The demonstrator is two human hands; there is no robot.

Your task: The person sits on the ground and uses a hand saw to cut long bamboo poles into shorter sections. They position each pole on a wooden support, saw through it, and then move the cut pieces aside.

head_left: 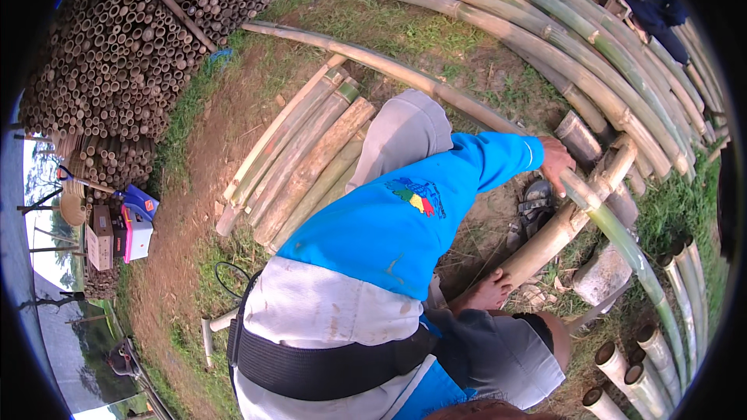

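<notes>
A long bamboo pole (pixel 622 237) runs diagonally across the scene, green toward its lower right end. My left hand (pixel 555 162), at the end of a blue sleeve, is closed around this pole. Just past that hand, the pole lies across a thicker, pale bamboo piece (pixel 541 253) that slants up to the right. Lower down, my right hand (pixel 486 290) grips the near end of the thick piece, its fingers partly curled on the surface. Much of that forearm is hidden. A sandalled foot (pixel 535 201) stands between the two bamboos.
Cut bamboo lengths (pixel 307 163) lie left of my knee. Long poles (pixel 545 35) fill the upper right. A stone block (pixel 603 272) sits beside the thick bamboo. Short tubes (pixel 646 381) stand lower right. Stacked bamboo (pixel 117 54), boxes (pixel 101 237) and a blue shovel (pixel 140 202) are left.
</notes>
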